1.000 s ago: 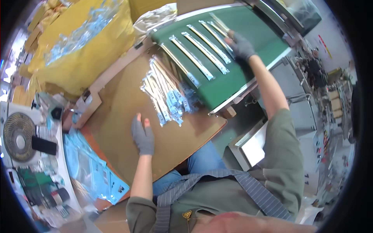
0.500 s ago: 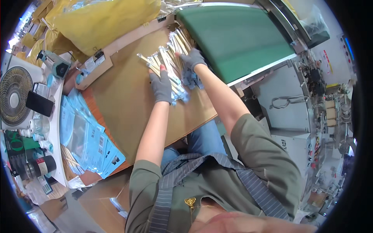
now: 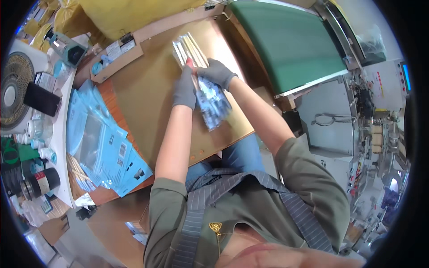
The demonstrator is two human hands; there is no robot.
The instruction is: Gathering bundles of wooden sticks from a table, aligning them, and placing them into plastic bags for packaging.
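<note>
Both my hands, in grey fingerless gloves, clasp one bundle of long thin pale sticks (image 3: 213, 102) in clear and blue wrapping. My left hand (image 3: 184, 87) is closed against the bundle's left side, its thumb along the sticks. From the right, my right hand (image 3: 217, 73) wraps over the middle, close to the left fingertips. The bundle leans, its pale ends pointing away from me and its shiny blue ends toward me. Beneath it lies a brown cardboard sheet (image 3: 147, 98). The blue ends are slightly blurred, and the gloves hide the bundle's middle.
Right of the cardboard runs a green conveyor belt (image 3: 290, 49) with a metal edge. Blue printed pouches (image 3: 105, 147) lie at the left, beside a few loose sticks (image 3: 77, 167). A small open carton (image 3: 118, 60) stands at the far left, near a phone (image 3: 42, 99) and a fan (image 3: 15, 91).
The sticks were fanned loosely over the cardboard between my hands; now they are gathered into one narrow bundle. My right hand has come in toward my left. The view has shifted slightly.
</note>
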